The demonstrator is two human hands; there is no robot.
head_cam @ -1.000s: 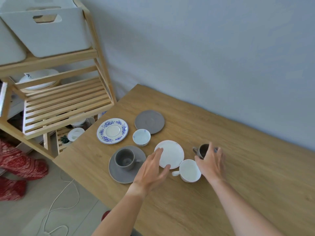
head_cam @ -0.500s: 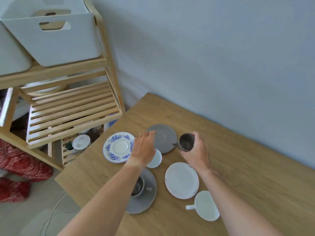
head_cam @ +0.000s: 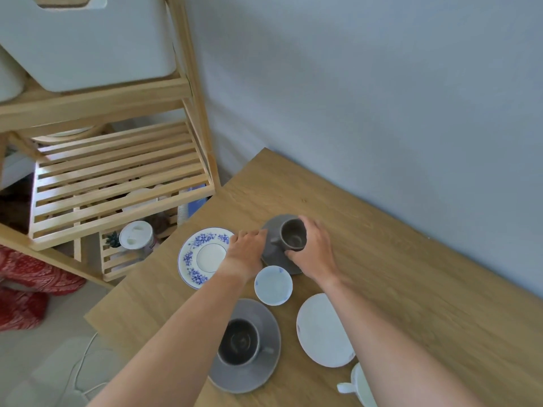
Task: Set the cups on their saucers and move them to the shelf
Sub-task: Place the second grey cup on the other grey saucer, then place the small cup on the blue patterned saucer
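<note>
Head view: at frame centre the right hand [head_cam: 316, 254] has its fingers wrapped around a dark grey cup [head_cam: 292, 238] sitting on the grey saucer [head_cam: 273, 257] (upright, handle leftward). The left hand [head_cam: 248, 252] has fingers curled at that saucer's left edge; actual grip unclear. The wooden shelf [head_cam: 117, 183] stands upper left.

One view only, head-worn, wide-angle. Looks forward and steeply down over both forearms onto the wooden table [head_cam: 411, 289], close range. Wall fills 12 to 3 o'clock; slatted shelf [head_cam: 117, 183] sits at 10 o'clock, floor at 8 o'clock. Frame edges bow.
</note>
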